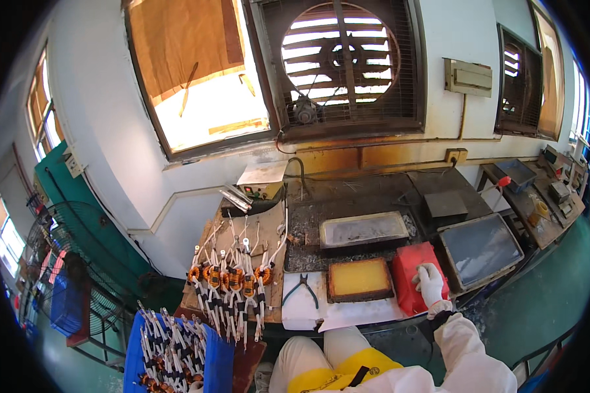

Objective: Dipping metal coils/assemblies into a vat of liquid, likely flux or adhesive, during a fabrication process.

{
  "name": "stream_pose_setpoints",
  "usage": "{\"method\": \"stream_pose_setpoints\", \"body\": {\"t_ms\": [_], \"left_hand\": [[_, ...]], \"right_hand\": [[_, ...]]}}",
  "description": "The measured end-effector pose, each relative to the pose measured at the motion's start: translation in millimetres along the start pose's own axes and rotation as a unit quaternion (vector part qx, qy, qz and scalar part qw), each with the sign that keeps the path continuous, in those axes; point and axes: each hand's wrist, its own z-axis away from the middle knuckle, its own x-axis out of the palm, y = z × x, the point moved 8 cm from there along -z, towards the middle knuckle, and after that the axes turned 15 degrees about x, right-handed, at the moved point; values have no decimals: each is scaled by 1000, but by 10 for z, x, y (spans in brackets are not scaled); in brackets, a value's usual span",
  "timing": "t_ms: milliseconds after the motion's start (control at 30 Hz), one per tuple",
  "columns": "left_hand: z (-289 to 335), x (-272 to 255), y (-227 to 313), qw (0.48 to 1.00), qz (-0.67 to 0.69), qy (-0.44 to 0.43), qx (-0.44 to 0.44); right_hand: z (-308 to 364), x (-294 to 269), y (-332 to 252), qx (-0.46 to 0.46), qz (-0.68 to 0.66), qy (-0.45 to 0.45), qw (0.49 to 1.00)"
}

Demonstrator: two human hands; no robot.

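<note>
At the far left, a wire-caged fan [88, 262] stands before a green panel [128, 239]. Next, a blue bin [221, 357] at the lower edge is crowded with coils bearing white-tipped leads. Above it, a row of orange coils [235, 279] lies on a brown board [276, 288], leads hanging over the near edge. Pliers [301, 289] with parted handles rest on a white sheet beside a yellow-filled tray [359, 279]; a grey-topped trough [364, 229] sits behind. The red box [408, 263] stands just right of that tray. Over it is the gloved right hand [430, 281], fingers bent; whether it grasps anything, I cannot tell. The left hand's state cannot be told either. Farther right lies a dark-framed pan [482, 250].
</note>
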Motion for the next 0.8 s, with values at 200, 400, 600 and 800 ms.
{"method": "stream_pose_setpoints", "body": {"t_ms": [200, 400, 600, 800], "left_hand": [[160, 292, 131, 994, 87, -31, -54], [82, 156, -3, 979, 168, -81, -84], [66, -25, -9, 950, 247, -139, -133], [-195, -166, -179, 913, 312, -167, -203]], "right_hand": [[18, -7, 57, -11, -68, -14, 998], [28, -57, 35, -36, -73, -10, 997], [40, 44, 26, -35, -23, -29, 999], [-20, 39, 82, 14, -15, -36, 999]]}}
